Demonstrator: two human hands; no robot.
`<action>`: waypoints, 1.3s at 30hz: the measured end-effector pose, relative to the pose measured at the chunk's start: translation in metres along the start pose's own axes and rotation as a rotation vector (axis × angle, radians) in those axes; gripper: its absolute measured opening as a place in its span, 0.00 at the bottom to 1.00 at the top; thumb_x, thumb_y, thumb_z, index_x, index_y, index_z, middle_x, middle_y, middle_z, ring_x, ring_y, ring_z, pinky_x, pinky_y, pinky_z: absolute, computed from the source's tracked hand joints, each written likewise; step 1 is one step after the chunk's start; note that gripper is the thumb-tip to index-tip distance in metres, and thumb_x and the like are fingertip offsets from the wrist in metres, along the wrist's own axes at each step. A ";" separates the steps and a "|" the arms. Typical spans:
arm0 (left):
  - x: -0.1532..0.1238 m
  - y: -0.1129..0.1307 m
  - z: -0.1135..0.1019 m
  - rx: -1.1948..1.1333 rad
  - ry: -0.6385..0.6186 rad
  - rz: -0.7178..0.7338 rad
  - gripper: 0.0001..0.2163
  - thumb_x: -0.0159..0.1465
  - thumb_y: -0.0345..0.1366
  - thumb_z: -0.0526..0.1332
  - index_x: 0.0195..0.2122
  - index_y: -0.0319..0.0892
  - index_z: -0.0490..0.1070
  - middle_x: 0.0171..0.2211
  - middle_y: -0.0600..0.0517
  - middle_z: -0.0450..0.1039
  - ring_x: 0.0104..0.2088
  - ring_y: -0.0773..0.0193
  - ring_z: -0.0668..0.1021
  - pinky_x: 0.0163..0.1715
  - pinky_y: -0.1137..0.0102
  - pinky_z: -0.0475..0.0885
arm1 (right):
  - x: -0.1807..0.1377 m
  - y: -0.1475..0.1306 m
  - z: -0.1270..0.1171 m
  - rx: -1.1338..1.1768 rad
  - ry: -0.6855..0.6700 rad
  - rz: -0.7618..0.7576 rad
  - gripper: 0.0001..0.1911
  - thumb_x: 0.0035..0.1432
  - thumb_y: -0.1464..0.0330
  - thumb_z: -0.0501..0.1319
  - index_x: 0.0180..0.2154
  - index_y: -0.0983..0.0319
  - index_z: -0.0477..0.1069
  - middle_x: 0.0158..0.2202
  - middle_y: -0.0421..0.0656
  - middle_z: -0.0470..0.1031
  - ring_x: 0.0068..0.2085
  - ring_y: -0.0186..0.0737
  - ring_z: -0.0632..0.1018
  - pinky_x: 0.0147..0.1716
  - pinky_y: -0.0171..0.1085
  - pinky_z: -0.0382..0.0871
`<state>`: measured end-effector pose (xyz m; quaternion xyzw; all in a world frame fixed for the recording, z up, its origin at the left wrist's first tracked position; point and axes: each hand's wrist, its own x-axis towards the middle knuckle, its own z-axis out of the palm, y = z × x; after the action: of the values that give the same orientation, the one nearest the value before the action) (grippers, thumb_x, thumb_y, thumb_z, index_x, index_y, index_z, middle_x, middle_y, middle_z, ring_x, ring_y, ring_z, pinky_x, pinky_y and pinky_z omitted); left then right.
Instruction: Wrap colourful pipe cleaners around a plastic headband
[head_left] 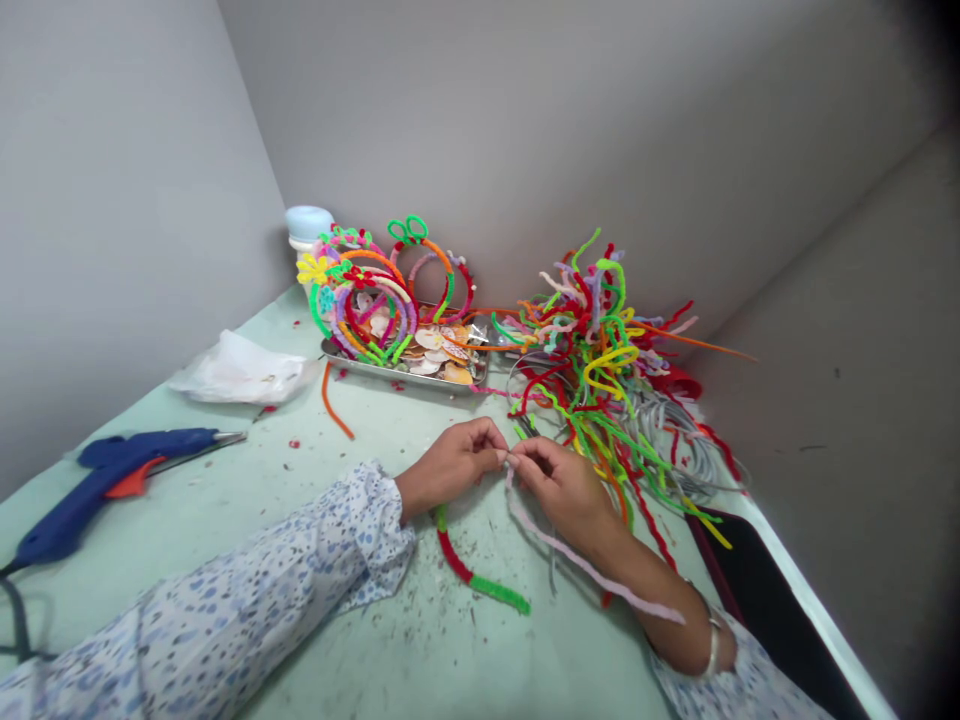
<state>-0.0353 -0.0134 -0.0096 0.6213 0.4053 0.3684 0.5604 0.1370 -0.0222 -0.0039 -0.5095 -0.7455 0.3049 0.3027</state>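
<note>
My left hand (456, 466) and my right hand (568, 492) meet fingertip to fingertip above the table, both pinched closed. Between them is one end of a pale pink pipe cleaner (574, 556); its loose length trails down to the right, past my right wrist. The pinched end itself is mostly hidden by the fingers. Below my left wrist lies a curved band (454, 558) wrapped in green and red fuzzy pipe cleaner, its upper end hidden behind the hand. A large tangled heap of coloured pipe cleaners (600, 375) sits just beyond my right hand.
At the back, a metal tray (405, 380) holds finished-looking fuzzy headbands (375, 300) and printed cutouts. A blue glue gun (127, 470) and a white plastic bag (244, 370) lie left. Grey wire coils (679, 450) and a dark flat object (757, 590) are right. Walls bound the table.
</note>
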 end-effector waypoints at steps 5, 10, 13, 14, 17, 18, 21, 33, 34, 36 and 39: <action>0.000 0.001 0.000 0.002 -0.007 0.006 0.05 0.57 0.35 0.57 0.31 0.39 0.65 0.19 0.59 0.60 0.19 0.73 0.62 0.19 0.77 0.56 | -0.003 -0.002 0.000 -0.168 0.058 -0.139 0.07 0.59 0.67 0.54 0.32 0.60 0.70 0.29 0.39 0.72 0.32 0.35 0.72 0.31 0.32 0.61; 0.001 0.002 0.000 0.009 0.006 0.014 0.04 0.58 0.34 0.56 0.31 0.38 0.66 0.20 0.58 0.62 0.20 0.74 0.63 0.20 0.77 0.57 | -0.003 -0.003 0.000 -0.208 0.069 -0.167 0.07 0.60 0.69 0.54 0.33 0.60 0.70 0.31 0.40 0.72 0.32 0.35 0.72 0.32 0.32 0.61; 0.001 0.002 0.000 0.003 0.011 0.005 0.04 0.57 0.34 0.56 0.31 0.38 0.66 0.20 0.58 0.62 0.20 0.74 0.63 0.20 0.77 0.56 | -0.002 -0.001 0.000 -0.188 0.068 -0.171 0.06 0.59 0.68 0.55 0.33 0.60 0.70 0.30 0.39 0.73 0.32 0.35 0.73 0.33 0.32 0.62; 0.001 0.001 0.000 0.001 0.012 0.006 0.05 0.57 0.34 0.56 0.31 0.38 0.66 0.20 0.58 0.62 0.20 0.74 0.63 0.19 0.77 0.56 | -0.002 0.000 0.000 -0.182 0.067 -0.175 0.06 0.59 0.68 0.55 0.33 0.59 0.70 0.30 0.39 0.73 0.32 0.35 0.73 0.33 0.32 0.62; 0.002 0.001 0.000 -0.008 0.018 0.009 0.05 0.57 0.34 0.57 0.31 0.38 0.66 0.21 0.57 0.63 0.19 0.74 0.63 0.19 0.77 0.56 | -0.002 0.002 0.000 -0.172 0.064 -0.185 0.06 0.59 0.67 0.55 0.35 0.59 0.71 0.31 0.39 0.74 0.33 0.34 0.73 0.34 0.32 0.63; 0.002 0.000 0.000 -0.013 0.021 0.006 0.05 0.57 0.34 0.57 0.31 0.38 0.66 0.21 0.57 0.63 0.19 0.74 0.63 0.19 0.77 0.56 | -0.003 0.003 0.000 -0.172 0.066 -0.188 0.07 0.59 0.67 0.55 0.36 0.59 0.71 0.32 0.39 0.74 0.33 0.35 0.73 0.34 0.32 0.63; 0.002 0.001 0.000 -0.027 0.025 -0.004 0.05 0.57 0.34 0.57 0.31 0.38 0.66 0.20 0.58 0.63 0.19 0.74 0.63 0.19 0.77 0.56 | -0.003 0.003 0.001 -0.188 0.070 -0.202 0.08 0.59 0.67 0.55 0.36 0.59 0.72 0.32 0.40 0.74 0.33 0.35 0.73 0.34 0.32 0.63; 0.001 0.002 0.001 -0.034 0.015 -0.001 0.05 0.56 0.34 0.57 0.32 0.38 0.66 0.20 0.58 0.62 0.20 0.74 0.62 0.19 0.77 0.56 | -0.007 -0.006 -0.002 -0.427 0.076 -0.261 0.09 0.61 0.68 0.52 0.36 0.61 0.71 0.33 0.43 0.73 0.32 0.36 0.73 0.32 0.33 0.61; 0.001 0.002 0.001 -0.030 0.015 -0.003 0.05 0.56 0.34 0.57 0.32 0.38 0.66 0.20 0.58 0.62 0.20 0.74 0.62 0.19 0.77 0.56 | -0.007 -0.006 -0.002 -0.435 0.078 -0.261 0.09 0.61 0.68 0.52 0.36 0.61 0.70 0.33 0.43 0.73 0.32 0.36 0.73 0.32 0.33 0.61; 0.001 0.002 0.001 -0.024 0.018 -0.006 0.05 0.56 0.34 0.57 0.32 0.38 0.66 0.21 0.58 0.62 0.20 0.74 0.62 0.20 0.77 0.56 | -0.007 -0.006 -0.001 -0.422 0.074 -0.253 0.09 0.61 0.68 0.52 0.36 0.60 0.70 0.34 0.42 0.73 0.32 0.36 0.72 0.32 0.33 0.61; 0.001 0.003 0.001 -0.020 0.020 -0.007 0.05 0.56 0.34 0.56 0.32 0.38 0.66 0.20 0.58 0.62 0.20 0.74 0.62 0.20 0.77 0.56 | -0.006 -0.004 -0.001 -0.357 0.068 -0.245 0.09 0.61 0.68 0.52 0.36 0.60 0.70 0.33 0.41 0.73 0.33 0.36 0.72 0.32 0.33 0.62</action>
<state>-0.0342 -0.0131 -0.0065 0.6103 0.4094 0.3766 0.5640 0.1376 -0.0288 -0.0011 -0.4707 -0.8334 0.1118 0.2674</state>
